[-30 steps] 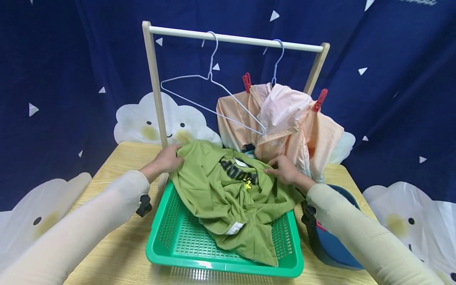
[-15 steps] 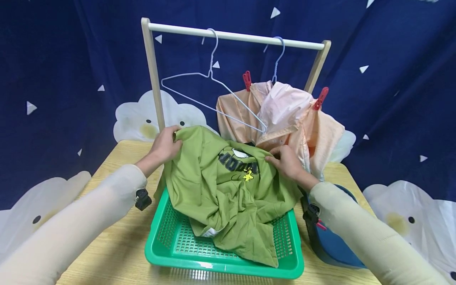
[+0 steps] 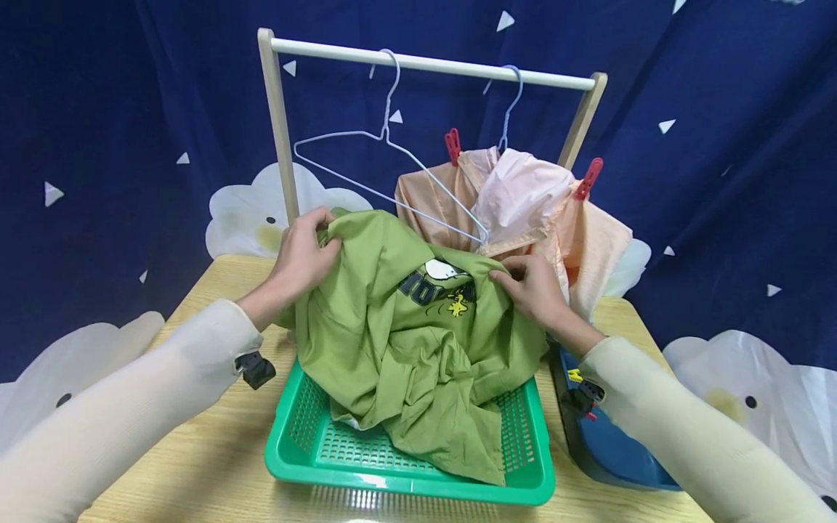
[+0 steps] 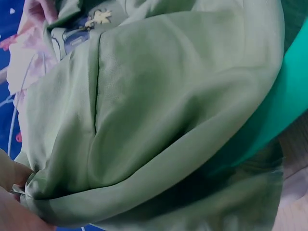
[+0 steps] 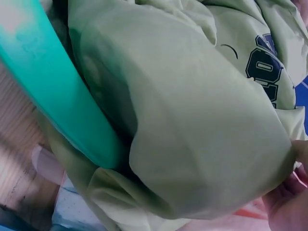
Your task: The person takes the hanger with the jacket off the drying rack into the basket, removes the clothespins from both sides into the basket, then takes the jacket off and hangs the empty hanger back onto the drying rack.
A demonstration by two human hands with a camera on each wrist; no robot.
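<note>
A green printed garment (image 3: 353, 312) with dark letters and a yellow bird figure hangs in folds between the two hands. Its lower part lies in a green plastic basket (image 3: 405, 488). My left hand (image 3: 306, 250) pinches the garment's upper left edge; in the left wrist view the fingertips (image 4: 14, 173) grip a bunched corner. The upper right edge is pinched by my right hand (image 3: 538, 289), whose thumb and fingers show at the right wrist view's lower right. Behind the garment, a pale wire hanger (image 3: 366, 134) hangs bare from the rack.
A rack with a white rail (image 3: 445, 67) and wooden posts stands at the back. On its second hanger is a peach garment (image 3: 523, 196) with red clothespins (image 3: 588, 179). A blue bin (image 3: 621, 443) with clothespins stands right of the basket on the wooden table (image 3: 196, 407).
Both hands have risen, the left one more, lifting the garment's upper edge out of the basket. More of its front print and the white figure now shows.
</note>
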